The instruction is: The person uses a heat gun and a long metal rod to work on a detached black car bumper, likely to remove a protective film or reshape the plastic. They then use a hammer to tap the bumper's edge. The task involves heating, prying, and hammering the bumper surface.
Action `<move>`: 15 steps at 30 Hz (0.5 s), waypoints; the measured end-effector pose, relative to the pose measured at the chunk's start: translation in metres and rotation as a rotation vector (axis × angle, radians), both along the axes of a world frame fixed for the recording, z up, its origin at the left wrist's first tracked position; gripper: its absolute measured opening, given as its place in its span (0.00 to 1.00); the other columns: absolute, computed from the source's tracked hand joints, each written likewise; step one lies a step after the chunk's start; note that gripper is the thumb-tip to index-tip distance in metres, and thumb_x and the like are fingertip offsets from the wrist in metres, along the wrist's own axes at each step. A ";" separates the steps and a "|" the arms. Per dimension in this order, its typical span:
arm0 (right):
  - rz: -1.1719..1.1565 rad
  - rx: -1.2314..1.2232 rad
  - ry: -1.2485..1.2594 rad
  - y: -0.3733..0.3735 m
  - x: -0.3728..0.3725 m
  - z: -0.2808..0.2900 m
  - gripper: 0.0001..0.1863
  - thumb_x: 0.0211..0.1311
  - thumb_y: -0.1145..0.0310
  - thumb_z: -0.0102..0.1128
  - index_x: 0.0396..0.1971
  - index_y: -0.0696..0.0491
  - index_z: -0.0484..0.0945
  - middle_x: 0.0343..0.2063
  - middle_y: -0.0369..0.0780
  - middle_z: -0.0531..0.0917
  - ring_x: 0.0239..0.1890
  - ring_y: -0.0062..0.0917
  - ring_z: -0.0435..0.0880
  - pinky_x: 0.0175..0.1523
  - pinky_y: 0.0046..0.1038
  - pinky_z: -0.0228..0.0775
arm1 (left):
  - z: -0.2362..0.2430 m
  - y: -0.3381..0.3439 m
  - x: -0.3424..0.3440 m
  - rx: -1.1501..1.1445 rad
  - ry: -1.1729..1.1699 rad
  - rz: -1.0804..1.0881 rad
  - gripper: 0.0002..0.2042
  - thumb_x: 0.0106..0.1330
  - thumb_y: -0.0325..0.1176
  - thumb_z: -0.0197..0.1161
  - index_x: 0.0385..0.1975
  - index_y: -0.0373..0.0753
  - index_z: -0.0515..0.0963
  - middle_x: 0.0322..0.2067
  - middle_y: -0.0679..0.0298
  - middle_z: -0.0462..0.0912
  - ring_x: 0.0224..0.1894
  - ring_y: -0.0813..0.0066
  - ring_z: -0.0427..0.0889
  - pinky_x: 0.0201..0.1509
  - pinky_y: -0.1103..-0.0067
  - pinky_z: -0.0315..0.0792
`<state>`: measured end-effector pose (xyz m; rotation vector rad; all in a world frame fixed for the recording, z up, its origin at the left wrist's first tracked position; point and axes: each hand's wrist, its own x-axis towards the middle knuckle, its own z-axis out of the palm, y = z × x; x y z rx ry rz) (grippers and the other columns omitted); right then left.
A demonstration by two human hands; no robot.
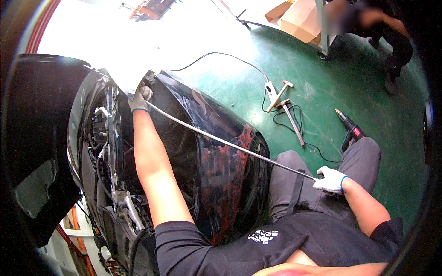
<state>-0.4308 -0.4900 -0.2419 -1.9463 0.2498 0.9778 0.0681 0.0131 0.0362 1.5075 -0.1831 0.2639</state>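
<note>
A long thin metal rod slants across a black car body part with reddish scuffed patches. My right hand, in a white glove with a blue cuff, is closed around the rod's near end above my lap. At the far end, my left hand, gloved alike, has its fingers curled where the rod runs into the glove, beside the panel's upper edge. The rod's far tip is hidden there. Left of that arm lies an opened section of the car with exposed metal and black parts.
On the green floor lie two hammers, a white power strip with a black cable, and a heat gun by my knee. Cardboard boxes sit on a cart at the back right, beside another person. Bright glare hides the upper left.
</note>
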 end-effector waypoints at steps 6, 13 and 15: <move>0.012 0.019 0.004 0.010 -0.002 0.007 0.47 0.53 0.43 0.72 0.63 0.64 0.68 0.55 0.56 0.81 0.59 0.44 0.81 0.63 0.36 0.72 | 0.003 0.021 0.009 -0.006 0.024 -0.010 0.06 0.69 0.31 0.62 0.30 0.39 0.75 0.13 0.72 0.60 0.12 0.80 0.53 0.14 0.80 0.51; -0.260 0.029 -0.111 0.085 -0.022 -0.031 0.47 0.50 0.49 0.72 0.64 0.62 0.65 0.56 0.59 0.79 0.60 0.48 0.80 0.64 0.37 0.71 | -0.001 0.042 0.034 -0.100 -0.012 -0.115 0.09 0.69 0.25 0.61 0.24 0.37 0.72 0.12 0.71 0.57 0.09 0.78 0.54 0.14 0.77 0.47; -0.326 0.010 -0.128 0.096 -0.023 -0.041 0.47 0.49 0.52 0.73 0.65 0.61 0.63 0.55 0.59 0.80 0.59 0.49 0.80 0.63 0.38 0.72 | -0.004 0.048 0.036 -0.080 0.009 -0.055 0.10 0.75 0.38 0.58 0.35 0.38 0.76 0.19 0.69 0.70 0.11 0.80 0.56 0.11 0.80 0.52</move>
